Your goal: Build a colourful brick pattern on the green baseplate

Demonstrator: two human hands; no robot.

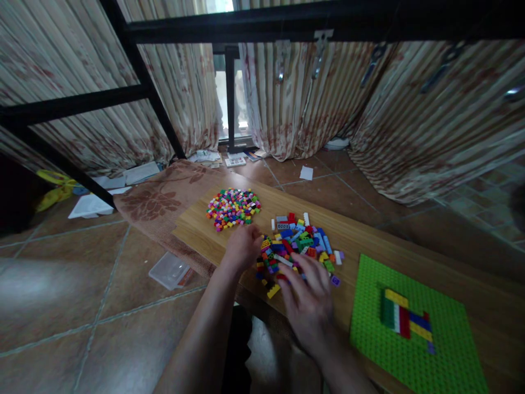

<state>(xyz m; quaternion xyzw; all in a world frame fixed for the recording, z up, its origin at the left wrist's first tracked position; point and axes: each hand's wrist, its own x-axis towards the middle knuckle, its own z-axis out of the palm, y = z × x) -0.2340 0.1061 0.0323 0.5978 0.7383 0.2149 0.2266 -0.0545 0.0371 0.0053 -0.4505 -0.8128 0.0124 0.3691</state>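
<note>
Plastic bricks lie beneath the right hand [309,293], whose fingers are loosely spread and curved over the near side of the brick pile [305,241]. The left hand [244,246] bends inward at the pile's left edge, its fingers gathered narrow; whether anything is pinched there I cannot tell. Sorting like this would go best with light fingertips: push top pieces aside rather than pressing down, and keep the wrists low so neither hand hides what the other uncovers. Loose pieces near the front edge, such as the yellow brick [273,290], could easily be knocked off.

Level with the right hand, well to its right, a green baseplate [381,339] carries a small assembly [404,323] of yellow, green, white, red and blue bricks.

The pile sits mid-table, jumbled and glossy: blues, reds, greens, white and purple, many tipped on their sides. Beyond it, to the left, a heap of much smaller pieces [232,208] forms a tight round patch on the wooden table [348,241]. Farthest back hang pleated, flower-patterned curtains [283,109].
</note>
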